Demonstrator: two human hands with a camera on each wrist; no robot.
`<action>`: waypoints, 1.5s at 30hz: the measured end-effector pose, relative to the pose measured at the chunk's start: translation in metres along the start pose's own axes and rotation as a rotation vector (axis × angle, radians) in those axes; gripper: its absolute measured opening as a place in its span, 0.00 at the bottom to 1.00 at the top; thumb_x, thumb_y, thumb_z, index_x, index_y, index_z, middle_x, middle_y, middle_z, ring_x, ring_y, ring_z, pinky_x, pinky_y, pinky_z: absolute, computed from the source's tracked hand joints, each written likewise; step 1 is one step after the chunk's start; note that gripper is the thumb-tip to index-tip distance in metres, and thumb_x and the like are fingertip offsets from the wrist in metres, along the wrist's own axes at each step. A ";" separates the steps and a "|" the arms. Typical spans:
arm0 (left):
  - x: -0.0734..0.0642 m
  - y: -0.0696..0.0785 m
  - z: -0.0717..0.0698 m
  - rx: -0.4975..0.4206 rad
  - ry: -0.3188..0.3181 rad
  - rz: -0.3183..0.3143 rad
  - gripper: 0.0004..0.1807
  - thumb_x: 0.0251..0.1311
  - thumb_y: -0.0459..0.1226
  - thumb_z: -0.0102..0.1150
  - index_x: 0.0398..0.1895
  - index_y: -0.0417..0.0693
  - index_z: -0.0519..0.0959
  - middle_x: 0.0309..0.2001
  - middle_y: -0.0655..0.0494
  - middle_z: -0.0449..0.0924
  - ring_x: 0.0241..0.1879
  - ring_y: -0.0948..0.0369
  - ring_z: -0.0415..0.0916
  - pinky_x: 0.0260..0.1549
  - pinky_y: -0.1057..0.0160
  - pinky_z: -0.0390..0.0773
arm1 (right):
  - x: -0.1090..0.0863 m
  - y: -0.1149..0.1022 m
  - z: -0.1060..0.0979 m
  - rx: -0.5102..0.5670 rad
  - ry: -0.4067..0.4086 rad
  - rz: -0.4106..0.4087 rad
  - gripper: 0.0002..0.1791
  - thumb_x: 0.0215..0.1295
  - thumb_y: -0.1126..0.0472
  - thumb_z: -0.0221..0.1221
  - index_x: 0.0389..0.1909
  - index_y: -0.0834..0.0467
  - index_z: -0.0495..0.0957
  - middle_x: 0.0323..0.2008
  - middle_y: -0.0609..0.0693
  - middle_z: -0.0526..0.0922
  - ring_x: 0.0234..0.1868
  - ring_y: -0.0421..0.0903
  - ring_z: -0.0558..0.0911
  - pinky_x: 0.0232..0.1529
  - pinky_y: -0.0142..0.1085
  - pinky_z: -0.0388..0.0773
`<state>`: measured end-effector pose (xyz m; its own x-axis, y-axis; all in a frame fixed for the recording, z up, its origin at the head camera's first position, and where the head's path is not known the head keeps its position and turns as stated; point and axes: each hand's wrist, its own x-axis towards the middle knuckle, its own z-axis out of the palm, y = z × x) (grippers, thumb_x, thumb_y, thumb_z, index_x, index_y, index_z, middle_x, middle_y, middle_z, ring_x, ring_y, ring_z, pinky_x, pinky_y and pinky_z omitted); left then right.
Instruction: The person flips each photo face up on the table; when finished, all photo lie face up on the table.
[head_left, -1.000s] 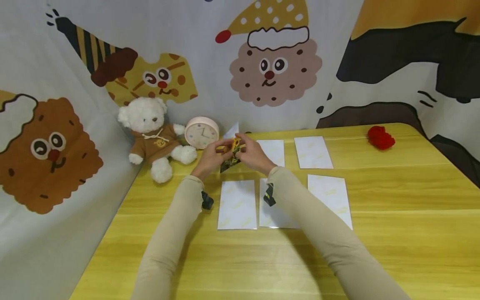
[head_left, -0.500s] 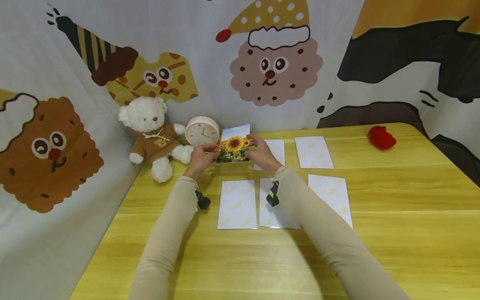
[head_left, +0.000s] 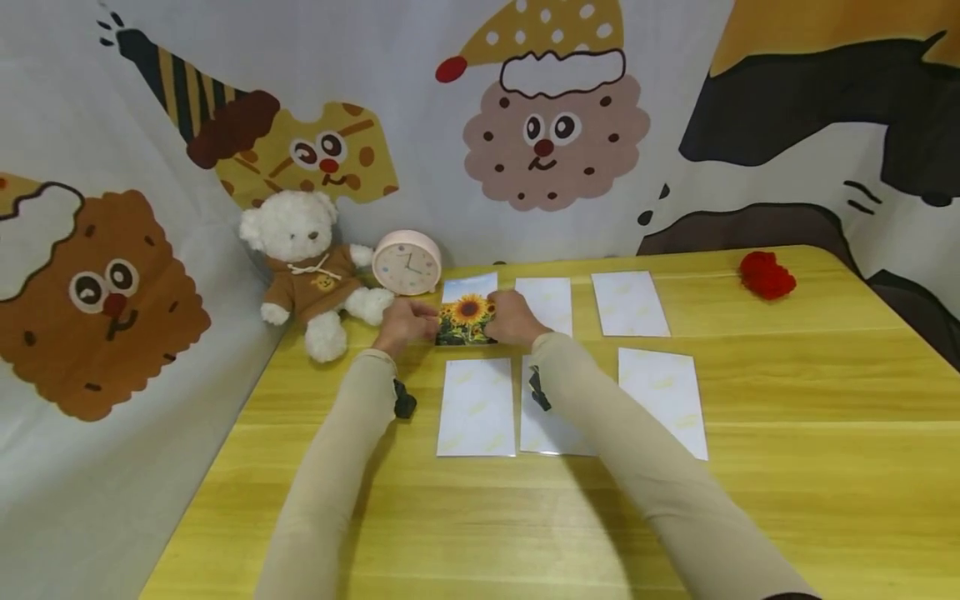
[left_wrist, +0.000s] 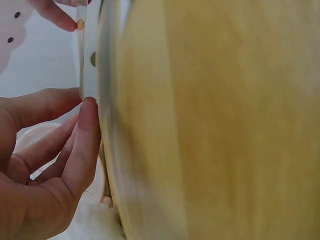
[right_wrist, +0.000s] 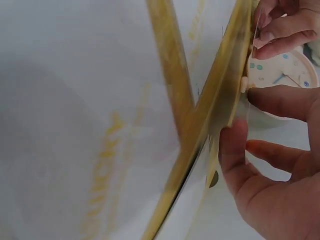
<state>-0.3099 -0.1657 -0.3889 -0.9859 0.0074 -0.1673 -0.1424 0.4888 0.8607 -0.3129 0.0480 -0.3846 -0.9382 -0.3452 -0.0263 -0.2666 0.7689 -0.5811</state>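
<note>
A sunflower photo (head_left: 467, 310) faces up at the back left of the card layout, picture side showing. By its left edge, my left hand (head_left: 407, 325) pinches it between thumb and fingers; the left wrist view shows that hand (left_wrist: 47, 165) at the thin edge. My right hand (head_left: 516, 318) grips the opposite edge, and in the right wrist view its thumb and fingertips (right_wrist: 234, 137) close on the clear border. The photo is low over the table; whether it touches the wood I cannot tell.
Several white cards lie face down nearby, among them a front-left card (head_left: 476, 408), a back-middle card (head_left: 545, 298) and a back-right card (head_left: 630, 304). A pink clock (head_left: 407, 262) and a teddy bear (head_left: 311, 279) stand left. A red fluffy object (head_left: 767, 276) lies far right.
The photo was seen nearly edge-on between both hands, then turned with its picture toward the head camera. Both hands have since lowered it toward the table.
</note>
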 end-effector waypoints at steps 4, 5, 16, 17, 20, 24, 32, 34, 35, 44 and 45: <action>0.004 -0.002 0.001 0.064 0.017 -0.010 0.16 0.57 0.27 0.65 0.50 0.33 0.83 0.48 0.35 0.85 0.30 0.61 0.85 0.38 0.62 0.88 | 0.008 -0.004 0.005 -0.079 -0.017 0.006 0.24 0.60 0.68 0.57 0.59 0.70 0.76 0.58 0.66 0.80 0.63 0.60 0.74 0.63 0.47 0.76; 0.004 -0.002 0.000 0.070 0.018 -0.017 0.16 0.57 0.27 0.65 0.50 0.33 0.83 0.49 0.35 0.85 0.31 0.58 0.86 0.39 0.62 0.88 | 0.009 -0.005 0.006 -0.098 -0.017 0.013 0.24 0.62 0.66 0.58 0.59 0.69 0.76 0.59 0.65 0.79 0.65 0.60 0.72 0.66 0.48 0.75; 0.001 0.007 -0.001 0.326 0.028 -0.013 0.15 0.54 0.30 0.68 0.47 0.37 0.86 0.48 0.39 0.86 0.46 0.47 0.84 0.50 0.53 0.83 | 0.012 -0.007 0.019 -0.187 -0.055 0.077 0.07 0.65 0.61 0.62 0.31 0.61 0.76 0.62 0.66 0.72 0.41 0.52 0.75 0.39 0.41 0.76; 0.001 0.008 0.000 0.361 0.033 -0.007 0.15 0.53 0.30 0.69 0.46 0.38 0.86 0.48 0.40 0.87 0.48 0.47 0.83 0.51 0.53 0.83 | 0.012 -0.007 0.019 -0.187 -0.055 0.076 0.08 0.65 0.61 0.62 0.30 0.61 0.76 0.64 0.66 0.71 0.41 0.51 0.74 0.39 0.42 0.77; 0.003 0.010 0.000 0.447 0.040 0.017 0.16 0.52 0.31 0.69 0.47 0.40 0.86 0.50 0.42 0.87 0.52 0.46 0.80 0.56 0.51 0.81 | 0.012 -0.006 0.019 -0.182 -0.054 0.081 0.08 0.66 0.60 0.62 0.30 0.60 0.77 0.66 0.65 0.70 0.43 0.52 0.75 0.43 0.43 0.79; 0.005 0.013 0.001 0.539 0.035 0.038 0.18 0.52 0.33 0.69 0.48 0.41 0.86 0.52 0.43 0.86 0.57 0.45 0.79 0.61 0.50 0.79 | 0.011 -0.006 0.018 -0.174 -0.056 0.091 0.08 0.67 0.58 0.62 0.38 0.60 0.78 0.65 0.63 0.69 0.43 0.53 0.78 0.47 0.46 0.82; 0.006 0.014 0.005 0.586 0.022 0.059 0.16 0.53 0.32 0.66 0.48 0.40 0.86 0.51 0.42 0.87 0.56 0.45 0.79 0.58 0.49 0.80 | 0.010 -0.003 0.019 -0.208 -0.056 0.094 0.16 0.68 0.57 0.62 0.52 0.62 0.79 0.64 0.63 0.70 0.46 0.53 0.80 0.50 0.46 0.84; 0.005 0.014 0.004 0.590 0.031 0.063 0.16 0.55 0.33 0.66 0.48 0.41 0.86 0.51 0.43 0.86 0.56 0.44 0.79 0.59 0.48 0.79 | 0.010 -0.002 0.018 -0.222 -0.057 0.080 0.18 0.69 0.57 0.61 0.55 0.62 0.78 0.63 0.63 0.71 0.46 0.53 0.80 0.50 0.46 0.84; 0.005 0.013 0.004 0.586 0.040 0.062 0.16 0.56 0.34 0.65 0.48 0.41 0.86 0.51 0.43 0.86 0.56 0.44 0.79 0.59 0.47 0.79 | 0.009 -0.002 0.016 -0.221 -0.059 0.075 0.20 0.70 0.57 0.60 0.59 0.61 0.77 0.63 0.63 0.70 0.47 0.54 0.80 0.50 0.46 0.83; -0.002 0.022 0.005 0.173 0.041 0.060 0.17 0.71 0.39 0.52 0.52 0.35 0.83 0.50 0.38 0.85 0.48 0.46 0.83 0.52 0.52 0.84 | -0.011 0.016 -0.027 -0.158 -0.028 0.023 0.30 0.74 0.54 0.54 0.73 0.61 0.65 0.71 0.63 0.66 0.71 0.60 0.69 0.71 0.52 0.71; -0.002 0.024 0.007 0.064 -0.015 0.060 0.19 0.73 0.38 0.51 0.57 0.34 0.80 0.54 0.37 0.83 0.51 0.46 0.82 0.55 0.52 0.83 | -0.015 0.019 -0.032 -0.156 -0.023 0.021 0.31 0.74 0.54 0.55 0.73 0.62 0.64 0.71 0.64 0.66 0.70 0.60 0.69 0.72 0.53 0.70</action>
<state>-0.3104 -0.1475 -0.3710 -0.9910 0.0513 -0.1236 -0.0763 0.5422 0.8368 -0.3110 0.0853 -0.3693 -0.9390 -0.3392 -0.0565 -0.2802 0.8498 -0.4465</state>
